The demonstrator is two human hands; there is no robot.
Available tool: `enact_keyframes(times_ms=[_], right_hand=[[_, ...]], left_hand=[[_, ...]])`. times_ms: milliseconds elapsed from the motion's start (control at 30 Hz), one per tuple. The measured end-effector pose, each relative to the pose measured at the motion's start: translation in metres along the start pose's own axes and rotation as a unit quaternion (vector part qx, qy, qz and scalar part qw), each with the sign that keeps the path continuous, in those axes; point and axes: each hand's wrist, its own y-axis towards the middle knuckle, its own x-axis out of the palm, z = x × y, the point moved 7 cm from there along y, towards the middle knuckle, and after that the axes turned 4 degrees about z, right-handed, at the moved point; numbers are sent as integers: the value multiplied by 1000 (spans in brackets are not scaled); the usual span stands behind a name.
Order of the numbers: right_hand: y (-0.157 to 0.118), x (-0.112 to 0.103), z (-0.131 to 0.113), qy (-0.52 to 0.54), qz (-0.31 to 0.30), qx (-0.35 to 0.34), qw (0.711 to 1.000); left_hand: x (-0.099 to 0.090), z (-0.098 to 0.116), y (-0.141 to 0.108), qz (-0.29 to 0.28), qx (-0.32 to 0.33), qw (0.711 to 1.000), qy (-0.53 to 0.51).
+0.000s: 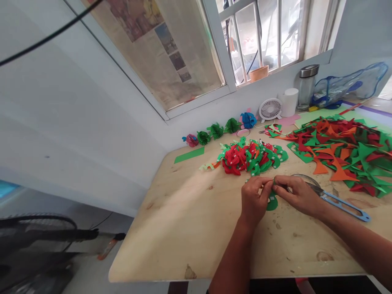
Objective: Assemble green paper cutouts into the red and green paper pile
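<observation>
Left hand (254, 199) and right hand (295, 192) pinch the green paper piece (272, 203), fingertips together; an uneven tug could tear it, a rightward slip nudge the blue-handled tool (338, 201).

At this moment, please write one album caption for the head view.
Left hand and right hand hold a green paper piece over a wooden table, near red and green cut-outs.
</observation>
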Motion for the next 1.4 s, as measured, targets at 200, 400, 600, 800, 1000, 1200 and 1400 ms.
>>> enact_keyframes(times_ms=[200, 400, 600, 800, 1000, 1200, 1400], right_hand=[[0, 0, 3, 7, 5, 16, 1000], [0, -1, 5, 16, 7, 22, 1000], [0, -1, 1, 17, -5, 20, 1000], [1, -2, -2, 22, -10, 12, 1000], [1, -3, -4, 40, -24, 20, 999], [0, 0, 0, 86, -49, 43, 994], [0, -1, 2, 97, -46, 52, 993]], left_hand=[[0, 0, 0, -6, -13, 1000, -9], [0, -2, 1, -12, -14, 1000, -24], [0, -4, 0, -16, -31, 999, -36], [-1, -4, 1, -18, -40, 997, -60], [0, -8, -1, -20, -71, 995, -73], [2, -10, -2, -16, -87, 992, -86], [-1, -3, 0, -19, -57, 995, -85]])
